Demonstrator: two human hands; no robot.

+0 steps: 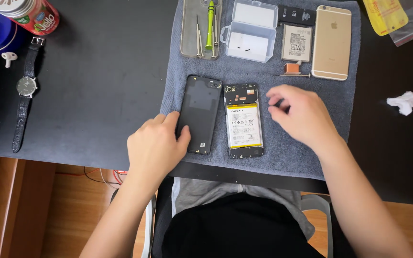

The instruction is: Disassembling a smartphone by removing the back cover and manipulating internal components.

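Two hands work over a grey towel (283, 157) spread on the dark counter (96, 95). The left hand (155, 145) lies flat, fingers loose, its fingertips pressing the lower left edge of a black back cover (201, 112) lying inside-up. Just beside the cover lies an opened phone (243, 119), its battery showing. The right hand (298, 113) hovers just right of that phone, fingertips pinched together; whether anything sits between them I cannot tell. A gold phone (331, 42) lies at the towel's far corner.

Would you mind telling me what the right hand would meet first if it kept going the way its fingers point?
Probably the opened phone with its battery exposed: the right hand points left across the grey towel.
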